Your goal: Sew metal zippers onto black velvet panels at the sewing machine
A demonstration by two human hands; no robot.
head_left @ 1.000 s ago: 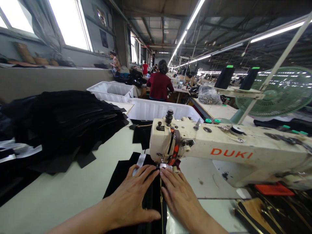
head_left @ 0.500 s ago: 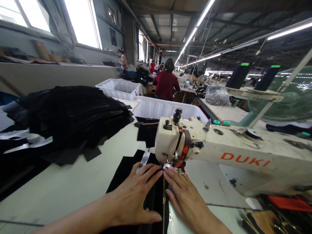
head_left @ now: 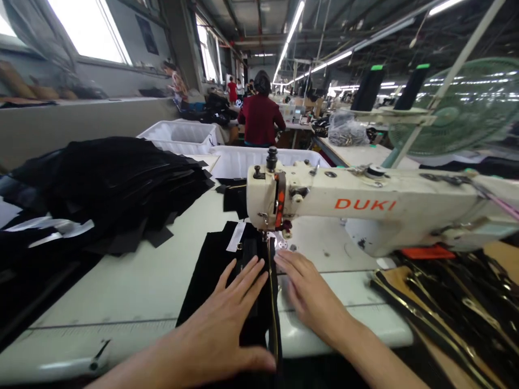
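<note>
A black fabric piece point(head_left: 203, 281) lies flat under the needle area of a white sewing machine point(head_left: 308, 197). Along its right side runs a black zipper point(head_left: 272, 302) with gold teeth, passing beneath the presser foot point(head_left: 265, 236). Spread over the fabric, my left hand point(head_left: 239, 308) rests with its fingers pointing at the needle and its thumb near the zipper. My right hand point(head_left: 302, 286) lies to the right of the zipper, fingers stretched out, fingertips at the zipper's edge. A pale strip point(head_left: 236, 236) sits on the fabric's upper part.
A large pile of black fabric pieces point(head_left: 105, 183) covers the table's left. More gold-toothed zippers point(head_left: 441, 313) lie at the right. White bins point(head_left: 178, 135) stand behind the machine. Two thread cones point(head_left: 367, 89) and a green fan point(head_left: 450, 113) rise behind it. A person in dark red point(head_left: 261, 119) sits farther off.
The camera view has shifted right and tilted down. Both hands have drawn back from the needle, toward me, and the right hand has moved slightly away from the left.
</note>
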